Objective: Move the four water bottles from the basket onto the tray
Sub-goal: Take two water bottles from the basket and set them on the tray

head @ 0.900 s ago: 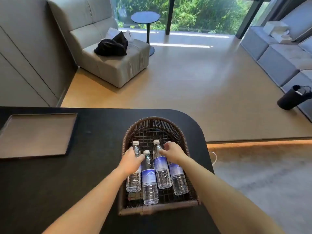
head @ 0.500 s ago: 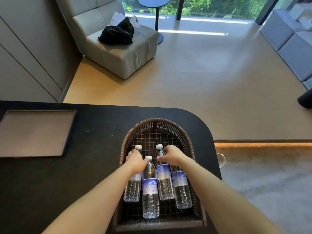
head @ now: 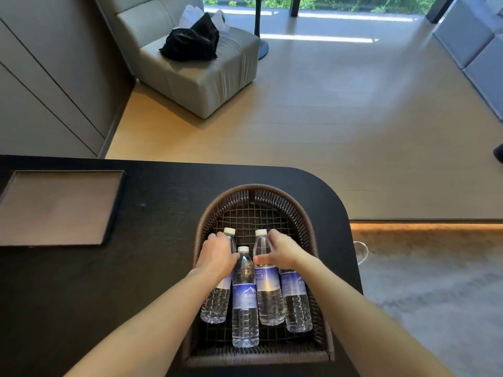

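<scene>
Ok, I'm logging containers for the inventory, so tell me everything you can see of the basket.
The basket is dark brown woven wicker with an open grid floor and ribbed walls. Its far end is rounded and high, its near edge low and straight. It sits upright on the black table near the rounded corner. Four clear water bottles with blue labels lie inside, side by side, caps pointing away. The left hand and right hand reach in onto the outer bottles.

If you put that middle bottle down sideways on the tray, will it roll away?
Probably a bit. The second bottle from the left is round and smooth, so lying down it could roll. It looks full of water, so likely heavy. The tray seems to have a raised edge that may stop it.
</scene>
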The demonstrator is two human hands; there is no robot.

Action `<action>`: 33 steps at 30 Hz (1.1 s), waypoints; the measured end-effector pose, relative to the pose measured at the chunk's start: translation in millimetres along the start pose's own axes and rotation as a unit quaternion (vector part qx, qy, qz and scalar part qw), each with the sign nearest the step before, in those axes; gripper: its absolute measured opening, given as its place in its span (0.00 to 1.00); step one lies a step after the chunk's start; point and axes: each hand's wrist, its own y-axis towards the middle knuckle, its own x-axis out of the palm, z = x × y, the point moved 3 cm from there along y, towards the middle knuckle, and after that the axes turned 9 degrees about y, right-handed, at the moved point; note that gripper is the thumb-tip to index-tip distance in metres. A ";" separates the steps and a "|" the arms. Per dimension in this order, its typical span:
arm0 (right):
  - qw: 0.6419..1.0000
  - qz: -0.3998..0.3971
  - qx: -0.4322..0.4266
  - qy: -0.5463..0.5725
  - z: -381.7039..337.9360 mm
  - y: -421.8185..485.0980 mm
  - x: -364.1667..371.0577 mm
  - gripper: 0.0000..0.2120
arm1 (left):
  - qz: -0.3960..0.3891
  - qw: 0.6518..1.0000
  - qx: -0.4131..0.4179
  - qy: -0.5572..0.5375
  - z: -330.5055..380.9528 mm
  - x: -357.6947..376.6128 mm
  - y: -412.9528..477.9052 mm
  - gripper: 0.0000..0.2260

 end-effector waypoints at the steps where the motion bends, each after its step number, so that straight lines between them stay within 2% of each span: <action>1: 1.000 0.007 -0.013 0.021 0.4 -8.3 0.0 0.31 | 0.007 1.000 0.005 -0.012 -0.7 -2.6 -4.4 0.25; 7: 0.992 0.030 -0.091 0.083 -2.3 -64.9 3.9 0.25 | 0.053 0.988 0.089 -0.116 -18.2 -13.7 -60.4 0.18; 11: 0.988 0.042 -0.138 0.057 2.8 -97.2 11.8 0.29 | 0.067 0.977 0.128 -0.155 -39.4 -16.1 -98.7 0.25; 14: 0.988 0.039 -0.139 0.050 8.4 -114.4 15.9 0.30 | 0.052 0.972 0.132 -0.189 -49.5 -16.5 -117.1 0.29; 17: 0.988 0.049 -0.139 0.039 9.3 -127.6 16.5 0.30 | 0.058 0.969 0.133 -0.201 -55.5 -21.3 -127.6 0.30; 20: 0.983 0.086 -0.158 0.032 3.5 -144.1 19.7 0.30 | 0.070 0.965 0.154 -0.199 -62.8 -26.3 -134.5 0.26; 25: 0.963 0.166 -0.213 0.009 -25.0 -182.5 26.4 0.33 | 0.135 0.943 0.180 -0.245 -83.5 -42.8 -155.7 0.23; 28: 0.948 0.209 -0.239 0.003 -56.1 -207.5 31.5 0.36 | 0.187 0.916 0.190 -0.299 -107.0 -61.4 -171.8 0.23; 33: 0.927 0.243 -0.285 -0.002 -126.6 -245.2 66.6 0.35 | 0.259 0.884 0.196 -0.337 -171.6 -100.1 -203.5 0.27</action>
